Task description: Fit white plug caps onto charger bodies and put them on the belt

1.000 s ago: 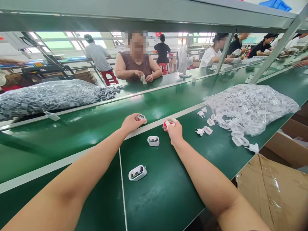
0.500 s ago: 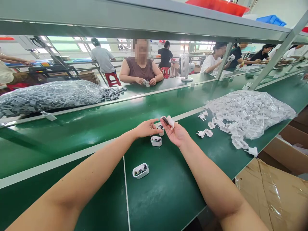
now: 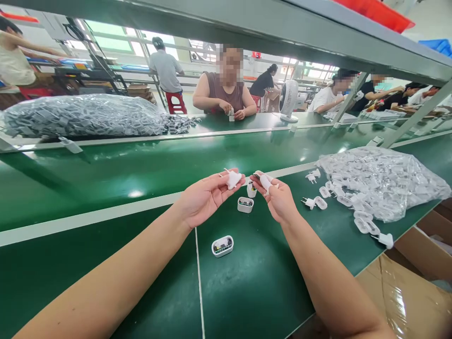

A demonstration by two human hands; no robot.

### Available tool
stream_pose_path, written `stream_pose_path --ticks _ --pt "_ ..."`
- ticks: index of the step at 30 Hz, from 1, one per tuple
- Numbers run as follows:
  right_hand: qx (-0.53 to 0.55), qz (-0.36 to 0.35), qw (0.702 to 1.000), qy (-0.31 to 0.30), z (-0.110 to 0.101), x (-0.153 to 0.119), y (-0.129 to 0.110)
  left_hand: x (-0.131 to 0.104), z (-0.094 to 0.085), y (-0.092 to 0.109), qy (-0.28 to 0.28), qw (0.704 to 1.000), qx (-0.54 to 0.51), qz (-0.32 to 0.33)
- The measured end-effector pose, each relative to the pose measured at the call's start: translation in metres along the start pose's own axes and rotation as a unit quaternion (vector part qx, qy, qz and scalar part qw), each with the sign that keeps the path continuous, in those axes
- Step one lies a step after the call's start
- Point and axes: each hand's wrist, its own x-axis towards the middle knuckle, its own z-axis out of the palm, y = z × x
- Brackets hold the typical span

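My left hand [image 3: 202,200] pinches a white plug [image 3: 233,180], pins to the left. My right hand [image 3: 281,201] is closed around a white piece [image 3: 265,182] and something dark [image 3: 257,174], too small to tell. Three open cases [image 3: 245,207] stand on the counter [image 3: 261,278], one nearer me; a bag [image 3: 384,172] lies right.

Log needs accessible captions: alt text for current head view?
A person's left hand holds a white two-pin plug piece, the right hand a white part and something dark, above a green workbench. Three open white charger housings sit nearby, a filled clear bag and loose plug parts farther right.
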Motion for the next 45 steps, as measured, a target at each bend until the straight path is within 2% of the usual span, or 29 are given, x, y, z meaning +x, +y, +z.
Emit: stream_pose_path --ticks 6,10,15,19,23,25,28,31,33,35,39,45 --pt "-0.097 -0.073 0.993 0.004 0.008 -0.018 -0.003 -0.011 -0.003 0.005 -0.045 0.995 0.091 0.024" --pt "-0.149 -0.187 0.971 -0.001 0.009 -0.026 0.001 -0.017 -0.001 0.005 -0.065 0.989 0.121 0.058" --pt "-0.194 -0.364 0.911 0.007 0.013 -0.036 0.005 -0.023 0.001 0.004 -0.064 0.988 0.122 0.070" --pt "-0.224 -0.435 0.872 0.011 0.015 -0.042 0.004 -0.022 0.000 0.002 -0.069 0.987 0.130 0.064" --pt "-0.291 -0.522 0.801 0.025 0.015 -0.044 0.003 -0.018 -0.003 -0.003 -0.076 0.988 0.123 0.056" --pt "-0.316 -0.548 0.774 0.012 0.015 -0.044 0.003 -0.017 -0.004 -0.006 -0.085 0.987 0.126 0.042" --pt "-0.364 -0.553 0.748 -0.042 0.013 -0.045 0.002 -0.018 -0.003 -0.009 -0.092 0.983 0.158 0.030" --pt "-0.405 -0.552 0.722 -0.094 0.010 -0.045 -0.002 -0.019 -0.003 -0.010 -0.093 0.975 0.192 0.055" --pt "-0.415 -0.564 0.707 -0.098 0.010 -0.044 -0.005 -0.019 -0.003 -0.010 -0.099 0.971 0.205 0.074" --pt "-0.416 -0.555 0.714 -0.094 0.011 -0.043 -0.006 -0.017 -0.003 -0.012 -0.096 0.969 0.211 0.086" --pt "-0.371 -0.467 0.797 -0.094 0.010 -0.032 0.000 -0.010 -0.006 -0.017 -0.071 0.971 0.212 0.083" --pt "-0.323 -0.318 0.890 0.047 -0.007 -0.007 -0.001 -0.012 -0.007 -0.014 -0.073 0.978 0.183 0.069"
